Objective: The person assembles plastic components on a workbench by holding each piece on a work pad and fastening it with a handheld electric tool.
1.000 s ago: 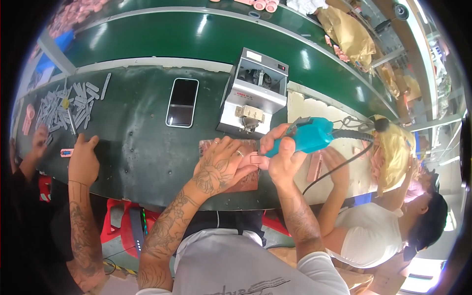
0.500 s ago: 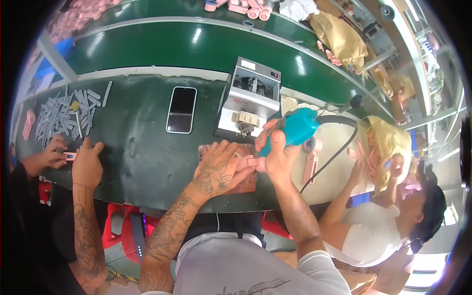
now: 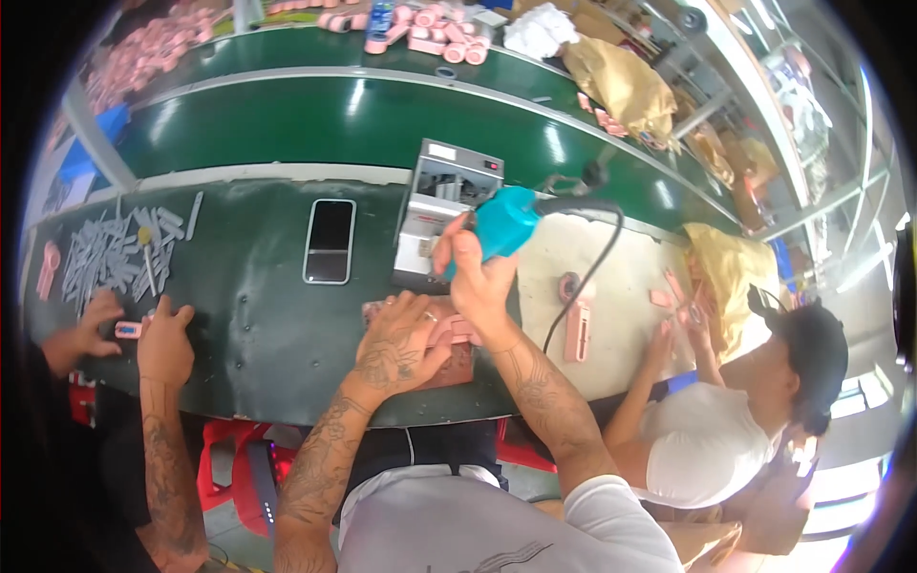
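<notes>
In my right hand (image 3: 482, 286) is a teal corded power tool (image 3: 506, 224), gripped round its body in front of the grey machine; its tip is hidden behind my fingers. My left hand (image 3: 396, 344) is closed on a pink plastic housing (image 3: 462, 330), pressing it onto a reddish flat block (image 3: 449, 371) at the bench edge. Most of the housing lies under my fingers. Just beyond both hands stands the grey box-shaped machine (image 3: 420, 224), with an opening on top.
Left of the machine lies a phone (image 3: 330, 241). A co-worker's hands (image 3: 164, 349) hold a small pink part near a pile of grey strips (image 3: 115, 250). Rightward are a pink long-handled part (image 3: 578, 329), another person (image 3: 712, 430) and a yellowish bag (image 3: 731, 286). Behind runs a green conveyor (image 3: 287, 124).
The whole view has shifted. My right hand and the power tool have moved up and left, away from the pink housing and closer to the machine. My left hand still holds the housing.
</notes>
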The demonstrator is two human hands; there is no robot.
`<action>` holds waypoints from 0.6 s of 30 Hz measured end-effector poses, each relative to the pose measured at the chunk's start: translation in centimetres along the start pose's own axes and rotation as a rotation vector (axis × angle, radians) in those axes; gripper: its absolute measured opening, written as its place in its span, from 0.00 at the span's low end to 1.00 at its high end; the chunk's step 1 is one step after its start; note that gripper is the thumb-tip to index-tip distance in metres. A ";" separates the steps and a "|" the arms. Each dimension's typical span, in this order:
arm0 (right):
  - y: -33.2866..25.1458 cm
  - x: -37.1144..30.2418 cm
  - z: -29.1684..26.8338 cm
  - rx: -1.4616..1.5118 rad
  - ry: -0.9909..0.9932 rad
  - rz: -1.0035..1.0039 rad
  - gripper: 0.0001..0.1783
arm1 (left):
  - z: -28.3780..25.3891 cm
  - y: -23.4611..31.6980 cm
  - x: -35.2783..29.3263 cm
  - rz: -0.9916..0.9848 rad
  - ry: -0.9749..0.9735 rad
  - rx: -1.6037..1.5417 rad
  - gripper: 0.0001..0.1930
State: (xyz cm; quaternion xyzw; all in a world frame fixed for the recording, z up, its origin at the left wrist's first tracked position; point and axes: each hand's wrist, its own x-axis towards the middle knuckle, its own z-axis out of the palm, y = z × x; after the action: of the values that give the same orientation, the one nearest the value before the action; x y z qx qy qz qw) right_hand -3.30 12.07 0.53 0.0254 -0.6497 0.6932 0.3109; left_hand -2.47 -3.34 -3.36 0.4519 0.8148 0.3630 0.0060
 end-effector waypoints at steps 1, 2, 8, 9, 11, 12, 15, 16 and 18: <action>-0.5 -0.2 0.0 0.018 -0.002 0.056 0.15 | 0.3 -0.1 0.2 0.012 -0.007 -0.009 0.18; -1.3 -0.5 -0.1 -0.014 -0.028 0.041 0.24 | 0.5 -0.2 0.1 0.015 0.020 0.007 0.18; -4.8 -4.0 -3.2 -0.084 0.057 0.033 0.35 | 0.5 0.2 0.5 0.035 0.057 -0.019 0.19; -4.7 -4.5 -3.5 -0.081 0.056 0.037 0.35 | 0.7 0.0 0.5 0.039 0.059 -0.015 0.19; -4.6 -5.2 -4.1 -0.132 0.014 0.086 0.37 | 0.5 -0.1 0.4 0.025 0.040 -0.004 0.19; -4.6 -5.4 -4.2 -0.133 0.017 0.088 0.37 | 0.5 0.0 0.5 0.015 0.023 0.004 0.19; -4.6 -5.7 -4.1 -0.091 0.027 0.110 0.37 | 0.0 0.3 0.5 0.014 0.008 0.016 0.19; -4.6 -5.8 -4.0 -0.077 0.031 0.108 0.37 | -0.1 0.4 0.5 0.012 0.007 0.019 0.19; -4.4 -5.9 -4.1 -0.061 0.034 0.101 0.37 | -0.2 0.5 0.5 0.016 0.003 -0.012 0.18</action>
State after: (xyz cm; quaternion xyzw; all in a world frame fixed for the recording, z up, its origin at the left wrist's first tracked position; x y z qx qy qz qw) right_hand 5.03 13.32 1.24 -0.0289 -0.6655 0.6884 0.2871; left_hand -2.49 -2.89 -2.77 0.4578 0.8090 0.3687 0.0043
